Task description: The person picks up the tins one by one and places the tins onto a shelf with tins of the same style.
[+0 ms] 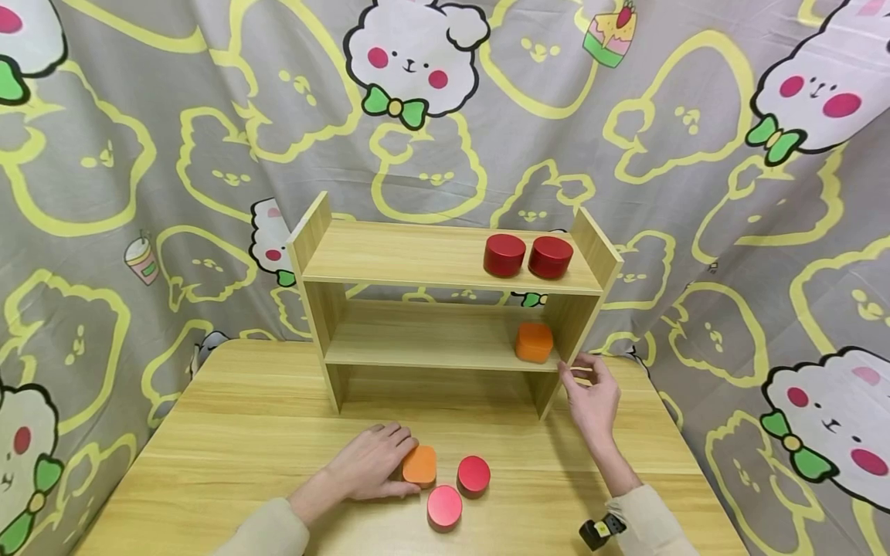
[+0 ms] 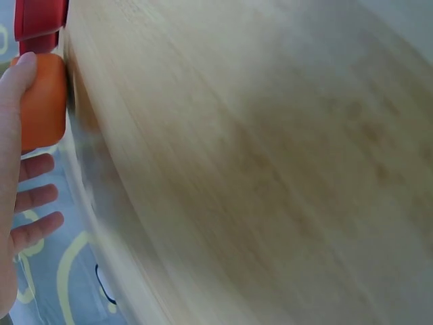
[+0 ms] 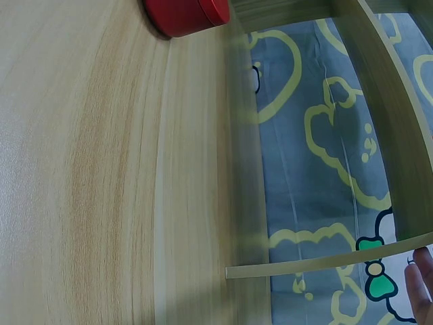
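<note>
On the table in front of the shelf, my left hand [image 1: 371,463] holds a rounded-square orange tin [image 1: 419,466]. Its thumb lies along the tin's side in the left wrist view, where other fingers extend past the orange tin [image 2: 43,101]. Two round red tins, one nearer [image 1: 444,507] and one farther right [image 1: 473,475], stand beside it. My right hand [image 1: 593,394] is at the right side panel of the wooden shelf [image 1: 445,289], fingertips right at the panel's edge around middle-board height. In the right wrist view, only the fingers [image 3: 421,281] show.
Two red tins, left [image 1: 504,255] and right [image 1: 551,257], stand on the shelf's top board. Another orange tin [image 1: 534,342] sits at the right end of the middle board. A patterned curtain [image 1: 431,170] hangs behind the table [image 1: 229,432].
</note>
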Tool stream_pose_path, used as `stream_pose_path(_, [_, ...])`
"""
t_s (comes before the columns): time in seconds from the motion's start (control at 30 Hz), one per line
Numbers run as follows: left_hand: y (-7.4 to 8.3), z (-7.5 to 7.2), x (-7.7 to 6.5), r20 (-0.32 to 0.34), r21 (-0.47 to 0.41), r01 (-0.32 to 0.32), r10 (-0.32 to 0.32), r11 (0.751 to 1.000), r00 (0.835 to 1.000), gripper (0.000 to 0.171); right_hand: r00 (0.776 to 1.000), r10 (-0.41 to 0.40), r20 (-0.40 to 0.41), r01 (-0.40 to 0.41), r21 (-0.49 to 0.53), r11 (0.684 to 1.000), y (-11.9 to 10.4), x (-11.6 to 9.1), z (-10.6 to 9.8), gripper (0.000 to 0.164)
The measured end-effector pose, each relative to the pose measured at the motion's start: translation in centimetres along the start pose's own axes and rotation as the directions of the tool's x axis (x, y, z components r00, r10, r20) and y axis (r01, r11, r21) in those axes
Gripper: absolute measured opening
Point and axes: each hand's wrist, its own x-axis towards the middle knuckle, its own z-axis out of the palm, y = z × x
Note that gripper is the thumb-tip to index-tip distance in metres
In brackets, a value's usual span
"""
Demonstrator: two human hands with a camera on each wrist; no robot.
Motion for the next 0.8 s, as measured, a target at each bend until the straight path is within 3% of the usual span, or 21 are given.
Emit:
stream_pose_path(0.37, [0.0,0.0,0.6,-0.050,0.006,-0.003,0.003,1.000,0.999,0.067,1.000,-0.024,0.000,0.024,0.012,1.000,-0.9,-0.3,-0.1,0.019])
stream_pose_path(0.8, [0.2,-1.2,2.2,-0.105,-0.017,0.011,-0.013,1.000,0.994,0.065,1.000,-0.009,-0.010,0.010,0.009,1.000,-0.5,-0.2,0.0,0.018])
